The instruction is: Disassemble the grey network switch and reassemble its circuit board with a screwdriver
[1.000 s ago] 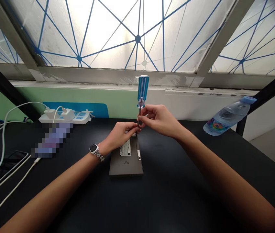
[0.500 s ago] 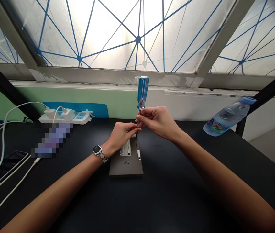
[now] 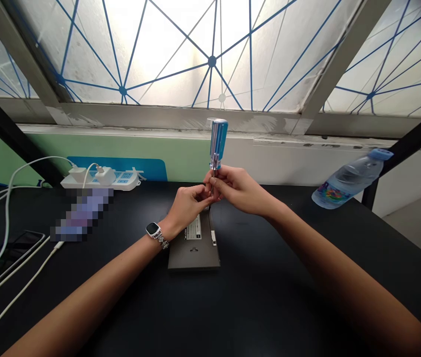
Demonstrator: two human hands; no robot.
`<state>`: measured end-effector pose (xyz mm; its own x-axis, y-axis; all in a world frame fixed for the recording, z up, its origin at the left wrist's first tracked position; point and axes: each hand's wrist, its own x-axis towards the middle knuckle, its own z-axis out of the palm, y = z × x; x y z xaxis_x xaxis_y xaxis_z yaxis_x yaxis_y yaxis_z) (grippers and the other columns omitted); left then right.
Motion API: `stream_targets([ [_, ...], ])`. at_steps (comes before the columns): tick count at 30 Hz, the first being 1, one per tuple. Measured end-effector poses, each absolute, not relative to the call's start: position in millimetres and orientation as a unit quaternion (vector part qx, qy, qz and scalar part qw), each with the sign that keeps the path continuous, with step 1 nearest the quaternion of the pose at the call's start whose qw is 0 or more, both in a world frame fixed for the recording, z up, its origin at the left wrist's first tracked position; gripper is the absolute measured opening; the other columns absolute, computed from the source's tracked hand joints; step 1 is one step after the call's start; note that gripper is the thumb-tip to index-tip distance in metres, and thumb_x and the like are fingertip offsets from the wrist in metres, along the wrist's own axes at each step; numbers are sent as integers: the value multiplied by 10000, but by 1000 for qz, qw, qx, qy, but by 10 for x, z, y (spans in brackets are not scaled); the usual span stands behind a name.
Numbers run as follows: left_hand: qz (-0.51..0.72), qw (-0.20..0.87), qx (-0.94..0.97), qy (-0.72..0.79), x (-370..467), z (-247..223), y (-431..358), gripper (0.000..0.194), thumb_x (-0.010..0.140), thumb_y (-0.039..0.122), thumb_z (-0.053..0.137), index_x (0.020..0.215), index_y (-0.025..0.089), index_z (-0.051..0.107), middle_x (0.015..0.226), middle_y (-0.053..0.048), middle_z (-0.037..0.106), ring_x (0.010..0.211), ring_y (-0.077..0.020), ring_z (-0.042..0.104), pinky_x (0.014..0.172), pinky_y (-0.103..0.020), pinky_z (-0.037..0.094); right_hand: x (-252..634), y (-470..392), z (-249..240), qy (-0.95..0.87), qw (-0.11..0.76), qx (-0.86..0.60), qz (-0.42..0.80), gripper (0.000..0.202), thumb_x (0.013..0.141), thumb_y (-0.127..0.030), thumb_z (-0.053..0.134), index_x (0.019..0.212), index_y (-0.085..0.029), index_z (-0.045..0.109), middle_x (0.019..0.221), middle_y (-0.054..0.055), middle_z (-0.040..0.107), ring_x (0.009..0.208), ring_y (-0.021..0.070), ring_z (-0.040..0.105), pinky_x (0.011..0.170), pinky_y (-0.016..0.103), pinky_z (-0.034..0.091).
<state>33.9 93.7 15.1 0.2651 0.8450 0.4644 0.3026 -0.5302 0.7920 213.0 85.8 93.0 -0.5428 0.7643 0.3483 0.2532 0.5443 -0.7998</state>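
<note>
A screwdriver (image 3: 218, 141) with a blue-striped clear handle stands nearly upright, handle up. The fingers of my right hand (image 3: 242, 188) pinch its metal shaft just below the handle. Lower down, my left hand (image 3: 188, 206) has thumb and fingers pinched together around the shaft's lower end; whether a small part is also between them is hidden. Beneath the hands a flat grey-brown device (image 3: 193, 259) lies on the black table, with white labels and a small keyhole-shaped slot on its upper face. The screwdriver's tip is over its far right edge, mostly covered by fingers.
On the left, a white power strip (image 3: 121, 181) has chargers and white cables. A blurred-out phone-like object (image 3: 84, 213) lies before it, with a dark phone-like object (image 3: 25, 245) nearer. At the right, a water bottle (image 3: 347, 181) leans against a black post.
My right hand has shifted slightly left and down along the shaft, closer to my left fingers. The screwdriver's handle appears turned, its stripes facing differently. The device lies where it was.
</note>
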Motion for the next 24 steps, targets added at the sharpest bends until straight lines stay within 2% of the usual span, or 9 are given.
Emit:
stream_targets([
  [3, 425, 334, 769, 341, 302, 205, 955, 220, 921, 377, 705, 895, 160, 676, 878, -36, 726, 837, -191, 684, 779, -290, 547, 2126, 864, 921, -783, 376, -335, 366, 135, 971, -299, 626, 940, -174, 665, 815, 26, 693, 691, 151, 667, 674, 302, 577],
  [5, 380, 384, 790, 290, 266, 251, 968, 209, 955, 345, 659, 1044, 159, 693, 1067, -83, 753, 1023, -236, 709, 938, -352, 557, 2131, 868, 920, -764, 384, -341, 390, 171, 940, -342, 681, 924, -172, 670, 811, 32, 706, 675, 159, 677, 657, 312, 591],
  [7, 347, 434, 790, 260, 235, 280, 981, 229, 993, 322, 597, 1092, 145, 703, 1141, -117, 756, 1124, -264, 707, 1024, -405, 542, 2139, 872, 920, -746, 389, -345, 416, 216, 908, -380, 727, 911, -171, 672, 789, 38, 716, 646, 167, 684, 626, 322, 602],
  [9, 340, 463, 776, 259, 216, 284, 989, 249, 1011, 312, 569, 1100, 131, 715, 1130, -133, 768, 1141, -274, 718, 1047, -433, 543, 2146, 878, 920, -732, 398, -361, 419, 266, 862, -414, 780, 867, -175, 663, 749, 39, 719, 618, 176, 688, 597, 327, 604],
  [12, 355, 470, 760, 275, 211, 257, 987, 258, 1003, 320, 598, 1115, 126, 726, 1107, -127, 782, 1128, -276, 735, 1042, -437, 562, 2154, 887, 921, -725, 413, -383, 397, 310, 812, -437, 826, 792, -181, 653, 709, 41, 723, 626, 193, 708, 603, 336, 613],
  [16, 382, 448, 753, 294, 225, 232, 965, 236, 970, 340, 657, 1047, 142, 761, 1043, -98, 797, 1078, -273, 757, 1004, -412, 587, 2161, 880, 947, -738, 403, -375, 390, 259, 853, -408, 782, 816, -164, 704, 732, 51, 737, 669, 200, 730, 661, 345, 635],
  [20, 402, 404, 747, 343, 250, 236, 948, 215, 904, 351, 738, 911, 139, 775, 896, -82, 797, 893, -255, 777, 845, -370, 613, 2170, 854, 991, -749, 387, -369, 391, 192, 898, -345, 715, 897, -154, 729, 847, 65, 770, 703, 186, 740, 704, 341, 643],
  [24, 429, 374, 738, 364, 282, 231, 942, 235, 854, 361, 790, 807, 138, 733, 806, -62, 766, 772, -218, 746, 738, -332, 582, 2173, 829, 1015, -770, 363, -353, 389, 152, 924, -266, 643, 986, -147, 714, 912, 73, 779, 744, 186, 745, 750, 352, 630],
])
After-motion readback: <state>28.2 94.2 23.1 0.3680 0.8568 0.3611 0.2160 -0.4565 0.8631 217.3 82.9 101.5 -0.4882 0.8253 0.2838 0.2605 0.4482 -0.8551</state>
